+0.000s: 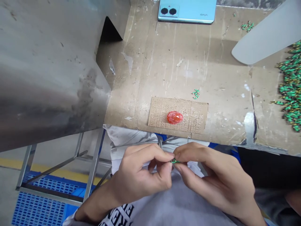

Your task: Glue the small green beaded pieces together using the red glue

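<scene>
Pinched between the fingertips of both hands is a small green piece [174,161], mostly covered by the fingers. My left hand [147,171] comes in from the left, thumb and forefinger closed on the piece. My right hand [211,174] meets it from the other side, also in a pinch. Both hands are just off the table's front edge, over my lap. Beyond them, a glossy red-orange lump [174,117] sits on a rectangle of brown cardboard [194,117] dotted with marks. A few tiny green bits [195,94] lie just behind the cardboard.
A large heap of green pieces [293,88] covers the table's right side, with a smaller cluster [247,26] farther back. A whitish rounded object [265,37] juts in at upper right. A light-blue phone [188,11] lies at the back. Metal sheeting [51,69] bounds the left.
</scene>
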Tool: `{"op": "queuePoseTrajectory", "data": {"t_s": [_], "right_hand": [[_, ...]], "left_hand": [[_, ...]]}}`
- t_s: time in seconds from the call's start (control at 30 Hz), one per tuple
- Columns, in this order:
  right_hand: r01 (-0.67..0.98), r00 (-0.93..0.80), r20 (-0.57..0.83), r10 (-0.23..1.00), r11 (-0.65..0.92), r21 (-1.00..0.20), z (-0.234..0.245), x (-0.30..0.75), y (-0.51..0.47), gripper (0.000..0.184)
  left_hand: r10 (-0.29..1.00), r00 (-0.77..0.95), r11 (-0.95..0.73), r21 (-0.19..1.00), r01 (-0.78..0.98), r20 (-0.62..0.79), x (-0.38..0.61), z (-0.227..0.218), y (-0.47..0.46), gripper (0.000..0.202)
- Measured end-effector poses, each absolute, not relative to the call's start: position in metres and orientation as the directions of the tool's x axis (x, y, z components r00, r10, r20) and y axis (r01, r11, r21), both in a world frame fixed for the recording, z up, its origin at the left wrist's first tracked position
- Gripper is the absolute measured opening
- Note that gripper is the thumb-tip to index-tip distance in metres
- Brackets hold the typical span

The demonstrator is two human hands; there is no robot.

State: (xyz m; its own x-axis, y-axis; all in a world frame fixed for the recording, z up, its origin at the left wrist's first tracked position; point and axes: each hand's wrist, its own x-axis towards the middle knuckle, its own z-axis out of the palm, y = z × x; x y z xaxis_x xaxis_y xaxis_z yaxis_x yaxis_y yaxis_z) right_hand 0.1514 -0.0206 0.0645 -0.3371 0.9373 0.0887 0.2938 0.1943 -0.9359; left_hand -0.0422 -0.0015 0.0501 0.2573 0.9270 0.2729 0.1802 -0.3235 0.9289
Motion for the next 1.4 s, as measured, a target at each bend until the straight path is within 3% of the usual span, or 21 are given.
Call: {"op": "queuePoseTrajectory", "data": {"t_s": [0.2,0.53,0.77,0.93,1.07,1.2,1.3,1.4], "right_hand": [[0.237,-0.247,0.009,0.969,0.069,-0.969,0.063,0.144,-0.026,0.016],[0.232,-0.186,0.021,0.982,0.065,-0.971,0.061,0.141,-0.027,0.017],[0.175,-0.209,0.004,0.978,0.042,-0.984,0.058,0.145,-0.026,0.024],[0.109,-0.218,0.015,0.976,0.039,-0.993,0.062,0.146,-0.025,0.026],[0.13,-0.201,-0.013,0.979,0.014,-0.991,0.066,0.146,-0.024,0.015],[0.019,-0.203,-0.175,0.963,-0.175,-0.984,0.07,0.144,-0.024,0.007],[-0.155,-0.269,-0.291,0.918,-0.34,-0.928,0.072,0.143,-0.024,0.007],[-0.182,-0.289,-0.333,0.898,-0.393,-0.901,0.074,0.141,-0.023,0.014]], "left_hand": [[0.93,0.232,-0.334,0.92,0.207,0.285,-0.038,0.051,-0.004,0.019],[0.953,0.182,-0.283,0.927,0.245,0.243,-0.035,0.05,-0.003,0.02],[0.973,0.218,0.077,0.997,-0.01,-0.073,-0.039,0.055,-0.003,0.018],[0.955,0.292,-0.02,0.996,-0.09,0.046,-0.045,0.053,-0.001,0.026],[0.954,0.285,-0.085,0.995,-0.052,0.096,-0.049,0.049,-0.004,0.019],[0.955,0.243,-0.152,0.985,-0.087,0.168,-0.05,0.044,-0.007,0.032],[0.942,0.245,-0.182,0.962,-0.206,0.231,-0.048,0.04,-0.007,0.038],[0.95,0.211,-0.177,0.955,-0.238,0.229,-0.045,0.037,-0.005,0.036]]}}
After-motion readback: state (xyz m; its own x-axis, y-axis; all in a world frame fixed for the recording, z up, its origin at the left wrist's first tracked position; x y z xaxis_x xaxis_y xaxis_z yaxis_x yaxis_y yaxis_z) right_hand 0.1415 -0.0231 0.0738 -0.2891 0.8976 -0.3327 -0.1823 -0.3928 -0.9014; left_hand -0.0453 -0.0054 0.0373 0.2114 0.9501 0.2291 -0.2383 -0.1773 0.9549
